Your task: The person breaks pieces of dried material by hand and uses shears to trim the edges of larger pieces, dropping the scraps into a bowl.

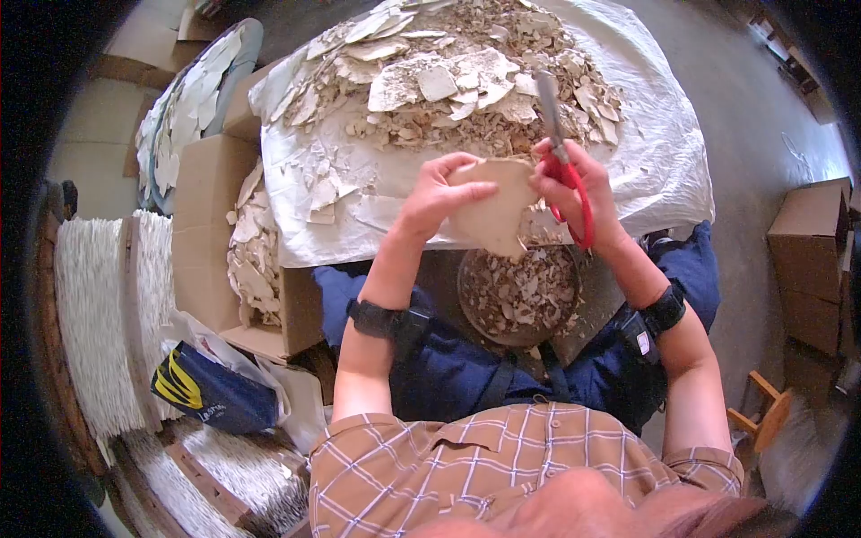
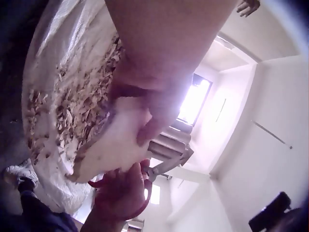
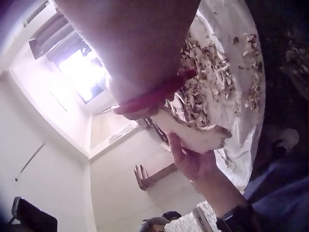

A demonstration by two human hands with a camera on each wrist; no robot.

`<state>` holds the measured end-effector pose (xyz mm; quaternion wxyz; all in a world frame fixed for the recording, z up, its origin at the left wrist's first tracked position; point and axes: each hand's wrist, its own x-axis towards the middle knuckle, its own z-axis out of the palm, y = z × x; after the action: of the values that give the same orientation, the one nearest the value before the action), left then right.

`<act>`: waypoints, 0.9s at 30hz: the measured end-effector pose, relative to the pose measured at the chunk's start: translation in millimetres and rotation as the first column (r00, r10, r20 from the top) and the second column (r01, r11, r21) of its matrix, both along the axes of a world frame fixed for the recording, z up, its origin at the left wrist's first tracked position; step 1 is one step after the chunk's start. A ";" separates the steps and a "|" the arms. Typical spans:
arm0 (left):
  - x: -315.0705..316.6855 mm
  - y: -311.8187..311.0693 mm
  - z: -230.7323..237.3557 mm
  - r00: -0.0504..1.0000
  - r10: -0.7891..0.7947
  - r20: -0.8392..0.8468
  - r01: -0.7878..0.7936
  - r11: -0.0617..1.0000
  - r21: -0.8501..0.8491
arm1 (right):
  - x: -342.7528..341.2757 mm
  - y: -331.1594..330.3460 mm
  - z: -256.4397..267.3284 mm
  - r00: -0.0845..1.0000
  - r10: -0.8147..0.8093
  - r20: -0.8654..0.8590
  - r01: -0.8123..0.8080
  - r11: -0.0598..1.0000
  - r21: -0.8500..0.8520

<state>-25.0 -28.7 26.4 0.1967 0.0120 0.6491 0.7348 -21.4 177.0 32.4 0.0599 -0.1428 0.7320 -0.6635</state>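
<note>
Between thumb and fingers, my left hand [image 1: 435, 193] holds a thin, flat, cream-coloured piece [image 1: 493, 211] with an uneven edge, above the near side of the cloth. My right hand [image 1: 583, 184] grips red-handled scissors [image 1: 585, 215], their blades pointing away from the body over the heap. Its thumb and fingertips are right at the right edge of the piece. In the left wrist view the same piece [image 2: 113, 147] spans both hands. Below them, a round pan [image 1: 464, 300] holds small broken scraps [image 1: 525, 287]. A large heap of similar flat pieces [image 1: 439, 85] covers the far cloth.
White cloth [image 1: 668, 134] drapes the table. At left stands an open cardboard box [image 1: 202, 188] with flat pieces inside, and beyond it a tray of larger pieces [image 1: 193, 108]. A dark blue bag [image 1: 215, 390] sits near the left elbow. At right are a wooden stool [image 1: 769, 417] and cartons [image 1: 812, 260].
</note>
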 end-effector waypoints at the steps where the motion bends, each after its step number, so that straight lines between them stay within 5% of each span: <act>1: -0.4 1.7 -1.6 1.000 0.000 0.000 0.000 1.000 0.000 | -1.1 0.1 3.2 0.996 -0.066 0.063 0.073 0.992 -0.107; 3: -0.7 5.3 -5.8 0.995 0.094 0.021 -0.096 0.968 0.233 | -1.9 -3.0 5.2 0.974 -0.189 0.123 0.215 0.944 -0.251; 7: 0.3 7.3 -14.9 0.981 0.184 0.056 -0.192 0.933 0.303 | -2.7 2.9 -0.1 0.977 -0.152 0.149 0.172 0.977 -0.129; 9: -2.7 1.2 -14.9 0.962 0.261 -0.076 -0.234 0.939 0.252 | -3.3 4.8 -1.2 0.940 -0.100 -0.327 0.209 0.926 0.315; 12: -1.2 -7.7 -12.0 0.965 0.245 -0.093 -0.224 0.955 0.193 | -1.7 9.7 6.2 0.850 0.021 -0.527 0.272 0.838 0.473; 18: 4.8 -15.0 -11.9 0.967 0.200 -0.160 -0.173 0.970 0.170 | 1.1 17.8 11.9 0.838 0.228 -0.496 0.160 0.766 0.622; 25: 8.5 -18.2 -13.1 0.966 0.190 -0.173 -0.165 0.975 0.149 | 3.5 18.0 8.7 0.810 0.268 -0.521 0.123 0.792 0.598; 27: 10.3 -17.6 -13.0 0.972 0.190 -0.138 -0.163 0.969 0.186 | 8.5 15.5 10.4 0.892 0.253 -0.374 0.037 0.785 0.619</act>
<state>-14.8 -46.3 13.4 0.0777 0.0283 0.5946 0.7998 -12.8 192.6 42.7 -0.0242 -0.3039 0.8907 -0.3372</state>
